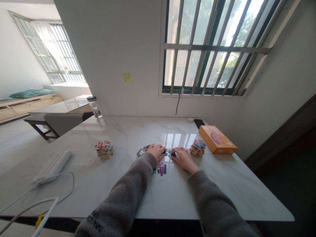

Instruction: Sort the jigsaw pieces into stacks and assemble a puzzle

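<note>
My left hand (pixel 157 152) is closed, its fingertips on a small blue jigsaw puzzle piece (pixel 166 153). Facing it across a narrow gap, my right hand (pixel 183 158) has its thumb and fingers on another dark blue puzzle piece (pixel 170 153). Nearer to me lies a purple puzzle piece (pixel 162 169), with a teal piece (pixel 154 171) partly under my left sleeve. Several colourful pieces (pixel 142 151) spread out left of my left hand, partly covered by it. A stack of puzzle pieces (pixel 197 148) stands just right of my right hand.
A second stack of pieces (pixel 104 150) stands on the left of the white marbled table (pixel 128 197). An orange box (pixel 217 140) and a black phone (pixel 199 123) lie at the right. A power strip (pixel 52 167) with cables and a bottle (pixel 95 107) are at the left.
</note>
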Demonstrator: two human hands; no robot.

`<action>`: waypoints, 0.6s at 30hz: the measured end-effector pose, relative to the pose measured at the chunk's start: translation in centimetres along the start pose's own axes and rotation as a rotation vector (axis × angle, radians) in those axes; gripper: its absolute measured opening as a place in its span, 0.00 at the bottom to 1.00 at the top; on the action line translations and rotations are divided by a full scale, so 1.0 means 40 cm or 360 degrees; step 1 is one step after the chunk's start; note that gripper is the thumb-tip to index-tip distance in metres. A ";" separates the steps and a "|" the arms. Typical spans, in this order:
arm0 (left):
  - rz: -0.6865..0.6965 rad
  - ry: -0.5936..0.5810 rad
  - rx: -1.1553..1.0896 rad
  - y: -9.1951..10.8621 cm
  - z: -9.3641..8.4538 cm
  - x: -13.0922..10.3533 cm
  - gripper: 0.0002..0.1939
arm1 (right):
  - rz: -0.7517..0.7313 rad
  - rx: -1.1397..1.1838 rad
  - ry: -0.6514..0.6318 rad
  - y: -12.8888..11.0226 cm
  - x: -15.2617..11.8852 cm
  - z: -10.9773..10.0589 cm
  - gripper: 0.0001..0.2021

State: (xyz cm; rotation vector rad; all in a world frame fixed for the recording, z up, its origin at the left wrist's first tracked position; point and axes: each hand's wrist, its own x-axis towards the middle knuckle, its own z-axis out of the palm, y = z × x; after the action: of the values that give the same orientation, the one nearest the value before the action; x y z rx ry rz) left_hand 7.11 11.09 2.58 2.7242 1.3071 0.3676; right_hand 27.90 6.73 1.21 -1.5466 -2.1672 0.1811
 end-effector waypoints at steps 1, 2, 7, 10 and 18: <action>-0.0002 0.0002 -0.0007 -0.006 0.001 0.000 0.09 | 0.0000 0.0005 0.0006 -0.001 0.002 0.004 0.06; -0.0005 0.0004 -0.0009 -0.013 0.001 -0.001 0.09 | -0.0003 0.0008 0.0008 0.000 0.004 0.007 0.06; -0.0029 0.0003 0.0017 -0.066 0.005 -0.015 0.11 | 0.0004 0.0005 -0.0001 0.022 0.010 0.011 0.08; -0.0044 -0.0008 0.0021 -0.100 0.005 -0.028 0.12 | 0.0020 0.0009 0.0028 0.033 0.010 0.011 0.09; -0.0013 0.0065 -0.0015 -0.125 -0.008 -0.057 0.13 | 0.0014 0.0007 0.0060 0.032 0.006 0.016 0.09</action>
State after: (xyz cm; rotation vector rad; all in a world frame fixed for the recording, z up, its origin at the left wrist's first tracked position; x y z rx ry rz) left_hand 1.88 12.46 1.55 2.7171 1.3225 0.4300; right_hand 28.66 7.49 0.25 -1.5449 -2.1299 0.1579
